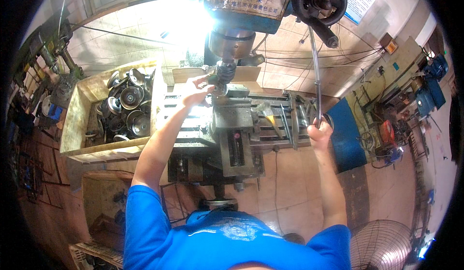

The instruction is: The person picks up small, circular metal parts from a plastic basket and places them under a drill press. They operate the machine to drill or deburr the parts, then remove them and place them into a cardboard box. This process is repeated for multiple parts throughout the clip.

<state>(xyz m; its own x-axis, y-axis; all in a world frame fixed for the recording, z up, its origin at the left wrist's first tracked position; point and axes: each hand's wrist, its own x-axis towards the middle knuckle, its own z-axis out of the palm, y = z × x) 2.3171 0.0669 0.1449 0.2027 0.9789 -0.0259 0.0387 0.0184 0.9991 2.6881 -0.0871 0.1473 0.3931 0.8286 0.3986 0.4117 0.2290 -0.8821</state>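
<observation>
My left hand (195,92) reaches up to the machine's spindle (232,43), with thumb and fingers about the edge of a small round metal part (220,87) just below the tool holder (225,69). Bright glare blurs the fingertips there. Below and right of that part stands a metal vise (233,113) on the slotted machine table (191,134). On the right, my right hand (320,132) is closed round the lower end of a long metal lever (317,84), which runs up toward the machine head's black handwheel (319,2).
A yellowish bin (79,120) of several flanged metal wheels (131,97) stands left of the table. A brush (268,113) and bar-like tools (293,120) lie on the table's right side. A caged fan (381,246) stands at lower right, a brown box (104,185) at lower left.
</observation>
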